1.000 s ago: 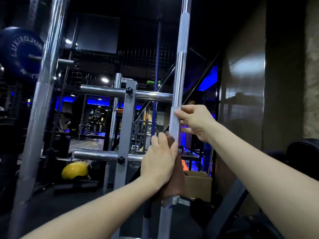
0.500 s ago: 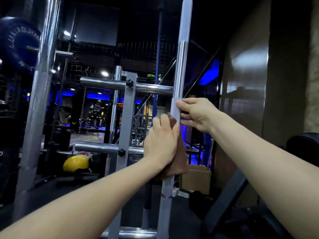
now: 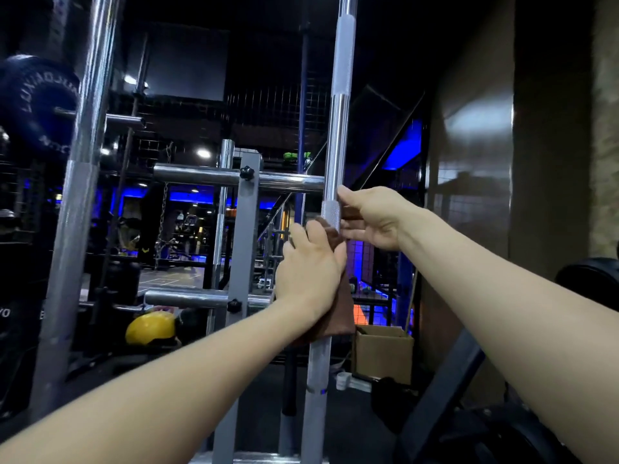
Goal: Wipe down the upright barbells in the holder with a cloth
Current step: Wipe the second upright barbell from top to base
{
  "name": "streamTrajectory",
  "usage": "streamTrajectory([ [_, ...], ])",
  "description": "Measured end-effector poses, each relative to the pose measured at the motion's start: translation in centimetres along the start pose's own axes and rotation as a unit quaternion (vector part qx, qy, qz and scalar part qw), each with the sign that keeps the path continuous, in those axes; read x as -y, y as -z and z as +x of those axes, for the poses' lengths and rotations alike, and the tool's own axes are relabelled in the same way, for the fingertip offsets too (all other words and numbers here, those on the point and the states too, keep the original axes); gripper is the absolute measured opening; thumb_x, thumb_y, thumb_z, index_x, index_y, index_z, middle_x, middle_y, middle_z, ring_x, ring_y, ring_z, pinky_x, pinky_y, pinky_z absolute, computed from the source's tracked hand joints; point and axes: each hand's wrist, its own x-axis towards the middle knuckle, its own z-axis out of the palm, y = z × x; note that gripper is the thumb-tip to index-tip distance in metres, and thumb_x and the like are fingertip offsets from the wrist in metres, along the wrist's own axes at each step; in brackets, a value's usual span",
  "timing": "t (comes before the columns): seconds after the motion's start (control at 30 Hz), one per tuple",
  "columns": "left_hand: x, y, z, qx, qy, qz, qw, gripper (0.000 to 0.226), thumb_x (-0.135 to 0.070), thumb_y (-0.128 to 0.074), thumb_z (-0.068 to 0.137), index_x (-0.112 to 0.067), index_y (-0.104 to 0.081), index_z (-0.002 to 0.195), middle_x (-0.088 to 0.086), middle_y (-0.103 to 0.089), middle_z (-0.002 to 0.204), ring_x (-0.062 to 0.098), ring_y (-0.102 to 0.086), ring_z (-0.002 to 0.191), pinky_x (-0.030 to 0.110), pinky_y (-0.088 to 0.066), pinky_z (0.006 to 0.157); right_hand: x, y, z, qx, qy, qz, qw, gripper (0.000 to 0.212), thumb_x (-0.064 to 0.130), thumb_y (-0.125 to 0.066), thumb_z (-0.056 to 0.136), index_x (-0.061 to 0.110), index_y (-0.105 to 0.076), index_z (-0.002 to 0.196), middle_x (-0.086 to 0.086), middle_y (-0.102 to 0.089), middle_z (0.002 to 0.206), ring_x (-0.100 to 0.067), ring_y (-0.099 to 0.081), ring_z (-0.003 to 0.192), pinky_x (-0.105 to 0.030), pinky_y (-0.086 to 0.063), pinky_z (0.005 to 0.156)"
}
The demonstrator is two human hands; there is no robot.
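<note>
both bare forearms reach forward and upward from the bottom corners of the view, converging near the middle. the left hand [image 3: 310,269] shows its back to the camera, wrist bent slightly, fingers [image 3: 301,234] curled forward and clasped round the brown cloth [image 3: 338,313] against the upright barbell [image 3: 336,128]. the right hand [image 3: 375,219] sits just above and to the right of it, palm turned leftward, thumb on top touching the bar, its other fingers curled round the bar's far side.
</note>
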Motion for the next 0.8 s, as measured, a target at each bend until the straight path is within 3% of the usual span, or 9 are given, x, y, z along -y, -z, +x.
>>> streamTrajectory([
  [0.17, -0.2, 0.3, -0.6, 0.027, 0.009, 0.021, 0.999, 0.055, -0.051, -0.035, 0.097, -0.006, -0.031, 0.128, 0.013, -0.036, 0.128, 0.033, -0.048, 0.114, 0.04, -0.046, 0.074, -0.3, 0.0, -0.1, -0.022, 0.018, -0.017, 0.999, 0.022, 0.025, -0.054, 0.097, 0.015, -0.06, 0.079, -0.001, -0.055, 0.07, -0.011, -0.048, 0.06, -0.028, -0.053, 0.063],
  [0.3, -2.3, 2.1, 5.1, -0.036, 0.03, -0.022, 0.999, 0.052, -0.047, -0.036, 0.098, -0.005, -0.032, 0.128, 0.016, -0.038, 0.128, 0.037, -0.048, 0.114, 0.042, -0.043, 0.074, -0.6, 0.6, 0.6, -0.016, 0.011, 0.018, 1.0, 0.032, 0.032, -0.056, 0.095, 0.016, -0.058, 0.068, 0.001, -0.054, 0.061, -0.012, -0.047, 0.054, -0.023, -0.044, 0.054],
  [0.37, -2.6, 2.2, 6.9, -0.053, 0.018, -0.013, 0.998, 0.052, -0.046, -0.032, 0.099, -0.003, -0.032, 0.128, 0.017, -0.039, 0.126, 0.039, -0.049, 0.112, 0.041, -0.039, 0.071, -0.8, 1.0, 0.8, -0.009, 0.0, 0.054, 0.999, 0.032, 0.036, -0.052, 0.097, 0.017, -0.056, 0.072, 0.002, -0.054, 0.061, -0.011, -0.049, 0.051, -0.019, -0.043, 0.047],
  [0.47, -1.4, 1.3, 4.7, -0.064, -0.024, 0.035, 0.997, 0.063, -0.047, -0.013, 0.095, 0.0, -0.038, 0.127, 0.02, -0.041, 0.12, 0.041, -0.051, 0.102, 0.04, -0.034, 0.064, -1.6, 1.2, 0.4, 0.023, -0.008, 0.099, 0.995, 0.034, 0.036, -0.044, 0.1, 0.016, -0.057, 0.077, 0.002, -0.052, 0.066, -0.011, -0.046, 0.058, -0.022, -0.043, 0.056],
  [0.57, -0.5, 0.4, 0.0, -0.047, -0.041, 0.003, 0.998, 0.057, -0.045, -0.028, 0.094, 0.005, -0.044, 0.117, 0.024, -0.047, 0.112, 0.044, -0.055, 0.094, 0.042, -0.038, 0.061, -2.3, 1.0, -0.1, 0.035, 0.002, 0.129, 0.991, 0.031, 0.03, -0.042, 0.102, 0.013, -0.061, 0.084, 0.002, -0.06, 0.072, -0.008, -0.057, 0.06, -0.021, -0.05, 0.057],
  [0.63, -0.4, 0.3, -0.5, -0.018, -0.012, 0.027, 0.999, 0.057, -0.05, -0.028, 0.093, -0.001, -0.04, 0.12, 0.019, -0.044, 0.118, 0.039, -0.054, 0.101, 0.039, -0.035, 0.061, -2.5, 0.9, -0.2, 0.036, 0.01, 0.143, 0.989, 0.03, 0.028, -0.042, 0.102, 0.012, -0.063, 0.087, 0.001, -0.063, 0.076, -0.007, -0.061, 0.061, -0.021, -0.053, 0.057],
  [0.8, -1.6, 0.6, 3.3, -0.041, 0.021, 0.043, 0.998, 0.049, -0.048, -0.032, 0.098, -0.006, -0.035, 0.123, 0.013, -0.041, 0.123, 0.034, -0.053, 0.109, 0.037, -0.032, 0.063, -3.8, 1.2, 0.8, 0.034, 0.007, 0.127, 0.991, 0.028, 0.032, -0.045, 0.101, 0.018, -0.063, 0.084, 0.006, -0.057, 0.07, -0.008, -0.047, 0.06, -0.021, -0.041, 0.06],
])
